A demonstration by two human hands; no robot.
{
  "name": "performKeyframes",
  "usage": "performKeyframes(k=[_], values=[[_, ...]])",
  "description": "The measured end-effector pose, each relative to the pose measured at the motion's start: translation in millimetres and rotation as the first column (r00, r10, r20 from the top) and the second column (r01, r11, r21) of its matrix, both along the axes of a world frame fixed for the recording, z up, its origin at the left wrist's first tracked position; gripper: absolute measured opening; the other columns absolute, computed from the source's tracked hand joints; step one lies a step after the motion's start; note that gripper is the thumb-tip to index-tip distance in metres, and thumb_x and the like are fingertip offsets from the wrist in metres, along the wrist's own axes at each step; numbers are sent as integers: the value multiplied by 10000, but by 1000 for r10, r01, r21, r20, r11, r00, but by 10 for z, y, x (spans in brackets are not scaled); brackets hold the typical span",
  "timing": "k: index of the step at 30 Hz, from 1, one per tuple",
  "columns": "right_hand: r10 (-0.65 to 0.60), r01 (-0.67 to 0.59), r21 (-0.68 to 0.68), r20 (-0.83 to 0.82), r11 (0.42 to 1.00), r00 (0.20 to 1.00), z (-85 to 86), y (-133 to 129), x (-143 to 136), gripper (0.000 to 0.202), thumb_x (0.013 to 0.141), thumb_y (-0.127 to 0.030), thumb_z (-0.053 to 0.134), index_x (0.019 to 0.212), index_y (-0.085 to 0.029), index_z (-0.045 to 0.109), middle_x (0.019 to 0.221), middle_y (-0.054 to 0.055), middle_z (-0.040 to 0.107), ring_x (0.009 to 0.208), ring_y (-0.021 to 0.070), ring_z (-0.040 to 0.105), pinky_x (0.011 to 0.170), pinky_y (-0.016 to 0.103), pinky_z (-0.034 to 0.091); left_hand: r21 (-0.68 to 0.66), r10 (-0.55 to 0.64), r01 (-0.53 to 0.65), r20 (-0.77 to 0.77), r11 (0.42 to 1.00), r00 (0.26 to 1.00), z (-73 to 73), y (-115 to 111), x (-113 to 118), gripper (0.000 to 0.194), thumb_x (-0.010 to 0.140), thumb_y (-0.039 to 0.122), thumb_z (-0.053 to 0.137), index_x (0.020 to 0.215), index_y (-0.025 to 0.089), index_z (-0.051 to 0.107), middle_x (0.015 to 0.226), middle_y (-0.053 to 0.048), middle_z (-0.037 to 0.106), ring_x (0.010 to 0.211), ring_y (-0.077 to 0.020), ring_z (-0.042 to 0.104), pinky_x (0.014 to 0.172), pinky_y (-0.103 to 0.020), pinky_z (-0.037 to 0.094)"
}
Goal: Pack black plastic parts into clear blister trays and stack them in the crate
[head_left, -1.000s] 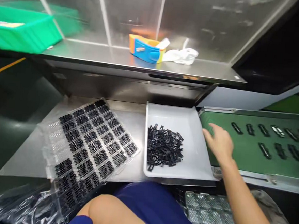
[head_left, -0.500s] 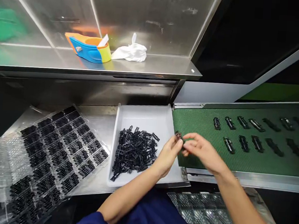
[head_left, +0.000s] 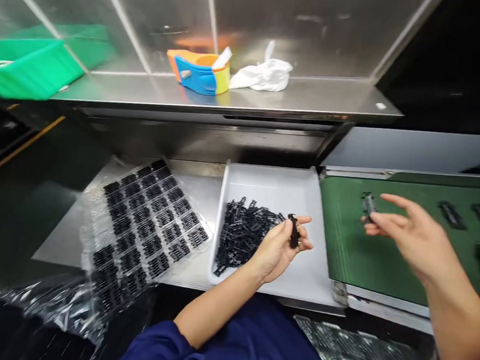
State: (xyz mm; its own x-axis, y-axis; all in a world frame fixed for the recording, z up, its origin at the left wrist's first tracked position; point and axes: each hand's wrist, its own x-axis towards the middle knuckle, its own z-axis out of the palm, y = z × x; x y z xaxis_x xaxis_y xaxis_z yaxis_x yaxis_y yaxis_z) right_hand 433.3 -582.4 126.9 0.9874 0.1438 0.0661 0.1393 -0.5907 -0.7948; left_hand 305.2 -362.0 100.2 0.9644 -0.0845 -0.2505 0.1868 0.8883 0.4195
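Observation:
A small black plastic part point(head_left: 294, 231) is pinched between the thumb and fingers of my left hand point(head_left: 278, 248), above the white tray point(head_left: 281, 183). Inside the tray lies a loose heap of similar black parts point(head_left: 246, 232). Over the green conveyor belt point(head_left: 354, 254), my right hand point(head_left: 414, 236) holds another dark part point(head_left: 368, 204) at its thumb and lower fingers, with the index finger stretched away. Whether this part touches the belt I cannot tell. Further right, several dark parts point(head_left: 451, 215) lie spaced out on the belt.
Left of the tray, a clear blister sheet point(head_left: 97, 216) carries rows of black parts. On the steel shelf point(head_left: 323, 95) are a green bin point(head_left: 29, 72), an orange, blue and yellow holder point(head_left: 200, 76) and a white cloth point(head_left: 267, 75). More clear packaging point(head_left: 351, 347) lies below the belt.
My hands have drawn apart: the right has moved out over the belt with a part, while the left stays by the tray with one. The view has swung left.

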Motion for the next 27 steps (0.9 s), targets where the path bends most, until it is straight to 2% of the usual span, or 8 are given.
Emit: performKeyframes(k=[3, 5, 9, 12, 15, 17, 21, 27], values=[[215, -163, 267, -180, 950, 960, -60, 708, -792, 574, 811, -559, 706, 1267, -222, 617, 761, 37, 733, 623, 202, 701, 652, 367, 620, 105, 38, -39, 13, 994, 999, -15, 251, -206, 552, 709, 550, 825, 1030, 118, 705, 923, -73, 672, 887, -169, 656, 920, -323, 470], [290, -249, 299, -102, 921, 951, -94, 1105, -1202, 447, 861, -513, 684, 1202, -224, 677, 798, 34, 739, 641, 180, 700, 643, 327, 622, 215, 40, -39, 1, 976, 999, -15, 446, -362, 596, 678, 590, 828, 1030, 123, 709, 938, -86, 697, 869, -162, 649, 849, -293, 471], [366, -376, -17, 274, 926, 889, -70, 1539, -1552, 262, 953, -402, 605, 1165, -294, 716, 1046, 44, 738, 886, 206, 704, 794, 349, 605, 385, 16, 13, -72, 923, 997, 18, 867, -666, 631, 645, 584, 848, 1067, 133, 718, 970, -90, 724, 881, -159, 658, 769, -246, 446], [509, -453, -235, 451, 860, 733, -4, 1648, -1558, 407, 930, -415, 647, 1321, -304, 633, 1251, 77, 664, 1145, 278, 635, 1001, 442, 530, 385, -97, 113, -60, 916, 993, 24, 1134, -839, 630, 668, 593, 828, 1079, 128, 719, 1026, -128, 739, 948, -212, 693, 815, -284, 475], [671, -612, -285, 412, 738, 616, 27, 1719, -1541, 676, 930, -435, 646, 1538, -298, 385, 1401, 77, 597, 1263, 273, 588, 1063, 420, 512, 344, -204, 202, -31, 917, 979, -25, 1294, -959, 627, 682, 585, 825, 1088, 121, 711, 1016, -154, 749, 929, -232, 717, 820, -309, 500], [706, -669, -241, 351, 703, 615, 26, 1753, -1552, 691, 939, -442, 629, 1555, -322, 343, 1431, 52, 587, 1274, 259, 591, 1047, 397, 536, 300, -222, 216, -15, 929, 975, -69, 1336, -1013, 644, 685, 614, 811, 1076, 113, 708, 1018, -165, 749, 913, -235, 725, 837, -328, 514], [703, -682, -187, 294, 707, 648, 17, 1741, -1591, 756, 897, -509, 659, 1559, -359, 326, 1455, 57, 568, 1325, 309, 550, 1095, 480, 496, 217, -242, 232, 24, 948, 970, -103, 1303, -1050, 730, 660, 688, 785, 1074, 92, 702, 1037, -195, 742, 929, -270, 732, 905, -394, 522], [699, -652, -254, 309, 714, 645, -30, 1525, -1602, 726, 933, -459, 629, 1570, -380, 290, 1551, 54, 463, 1465, 312, 369, 1174, 547, 364, 286, -309, 284, 44, 915, 950, -57, 1111, -924, 737, 603, 648, 842, 1069, 99, 685, 1062, -209, 735, 955, -289, 729, 833, -362, 523]])
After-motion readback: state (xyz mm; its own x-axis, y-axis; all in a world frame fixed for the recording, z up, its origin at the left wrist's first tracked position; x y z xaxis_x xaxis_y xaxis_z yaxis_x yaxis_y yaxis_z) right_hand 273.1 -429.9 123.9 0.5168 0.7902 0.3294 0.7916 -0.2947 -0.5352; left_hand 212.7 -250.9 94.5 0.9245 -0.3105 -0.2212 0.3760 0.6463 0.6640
